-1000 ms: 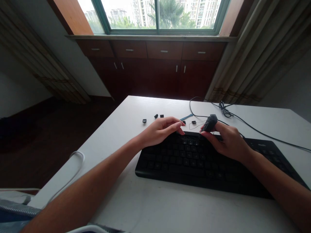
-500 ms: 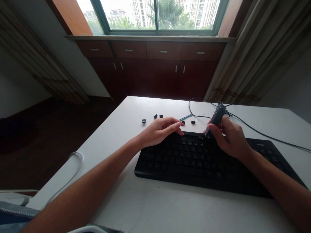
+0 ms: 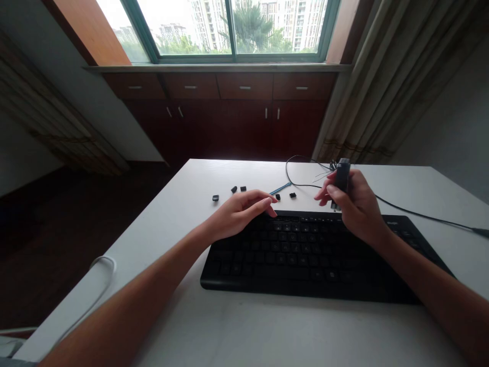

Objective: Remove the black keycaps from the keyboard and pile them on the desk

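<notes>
A black keyboard (image 3: 267, 285) lies across the white table under both arms. My left hand (image 3: 244, 211) rests on its far left edge, fingers together and stretched out, holding nothing. Raised above the keyboard's far edge, my right hand (image 3: 357, 199) grips a dark block-shaped cleaning tool (image 3: 343, 176) upright between thumb and fingers. The lower end of the tool is near the keyboard; its exact tip is too small to make out. Beyond the keyboard lie several small black keycaps, among them one keycap (image 3: 216, 198) at the left and another keycap (image 3: 292, 195) near the middle.
A thin blue stick (image 3: 280, 188) lies behind my left fingertips. A black cable (image 3: 412, 208) loops over the back of the white table (image 3: 183, 204) and runs off right. A white cable (image 3: 110, 270) hangs at the left edge. Cabinets (image 3: 244, 122) stand beneath the window.
My right hand has lifted the tool slightly off the keyboard and turned it more upright, its fingers spreading to the left. My left hand keeps its place on the keyboard. The view has shifted a little.
</notes>
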`<state>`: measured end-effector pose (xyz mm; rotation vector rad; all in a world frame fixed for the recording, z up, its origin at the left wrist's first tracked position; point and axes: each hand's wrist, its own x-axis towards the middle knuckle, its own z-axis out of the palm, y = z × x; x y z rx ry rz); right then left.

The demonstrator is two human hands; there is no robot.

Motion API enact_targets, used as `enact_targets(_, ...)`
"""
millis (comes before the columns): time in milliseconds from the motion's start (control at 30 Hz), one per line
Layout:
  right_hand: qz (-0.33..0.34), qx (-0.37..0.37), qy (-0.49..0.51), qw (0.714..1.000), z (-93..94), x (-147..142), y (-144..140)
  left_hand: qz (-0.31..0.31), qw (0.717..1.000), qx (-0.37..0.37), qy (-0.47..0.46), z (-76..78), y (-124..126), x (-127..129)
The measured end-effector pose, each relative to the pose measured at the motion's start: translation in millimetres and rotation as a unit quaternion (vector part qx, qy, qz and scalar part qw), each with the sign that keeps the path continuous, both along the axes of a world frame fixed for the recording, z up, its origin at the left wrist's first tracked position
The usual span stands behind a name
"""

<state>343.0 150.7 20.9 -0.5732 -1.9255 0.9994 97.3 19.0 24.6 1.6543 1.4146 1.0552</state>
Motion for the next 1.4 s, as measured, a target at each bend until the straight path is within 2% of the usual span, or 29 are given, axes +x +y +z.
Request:
enact_targets(67,0.028,-0.051,0.027,0.998,8.2,1.3,5.1,-0.002,1.000,0.003,0.003,-0.2,0.4,-0.6)
enact_targets(167,0.031,-0.051,-0.009,0.998,29.3,1.9,13.9,-0.004,1.000,0.007,0.004,-0.1,0.6,-1.4)
enact_targets(267,0.037,0.012,-0.089,0.995,56.8,-1.4,20.1,-0.002,1.000,0.004,0.010,0.6,0.2,-1.6)
enact_targets(333,0.066,0.057,-0.168,0.982,73.7,-4.9,22.0,-0.002,1.000,0.004,0.014,1.2,-0.2,-1.3)
enact_targets(467,0.112,0.108,-0.244,0.957,92.7,-8.6,21.9,-0.001,1.000,-0.003,0.015,1.7,-0.5,-0.4)
enact_targets(567,0.119,0.126,-0.273,0.946,93.1,-5.0,22.5,0.002,1.000,-0.012,0.014,1.4,-0.2,-0.1)
enact_targets(800,0.111,0.146,-0.316,0.931,77.6,1.6,27.8,0.015,0.999,-0.018,0.035,0.1,0.6,-1.6)
enact_targets(933,0.082,0.142,-0.313,0.936,75.7,-4.7,22.8,0.016,0.999,-0.017,0.041,0.1,0.6,-2.5)
enact_targets(1100,0.094,0.108,-0.307,0.941,76.7,-8.3,16.1,0.006,0.999,-0.012,0.032,0.0,0.2,-1.3)
enact_targets(1233,0.093,0.120,-0.296,0.943,74.9,-7.1,18.6,0.004,1.000,-0.011,0.025,-1.1,-0.1,-0.7)
enact_targets(1400,0.136,0.113,-0.360,0.916,74.6,-5.2,22.2,-0.007,1.000,-0.012,0.021,-1.5,-0.8,-1.4)
